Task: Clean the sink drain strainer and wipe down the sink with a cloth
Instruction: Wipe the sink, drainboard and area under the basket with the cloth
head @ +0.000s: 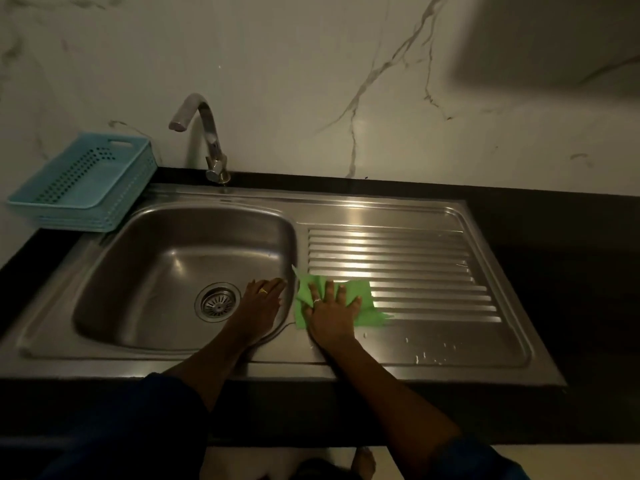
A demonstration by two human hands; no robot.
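Cloth [365,292] – looks thin, soft, prob. damp – lies flat on draining board [415,258], pressed under right hand [329,317], fingers [329,291] spread apart. Best slid by palm pressure – bunch 1 edge to lift. Left hand [259,306] rests on sink rim [294,237], fingers straight.

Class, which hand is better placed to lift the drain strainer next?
Likely the left hand: it lies empty beside the strainer in the basin; the right hand presses the cloth on the drainboard.
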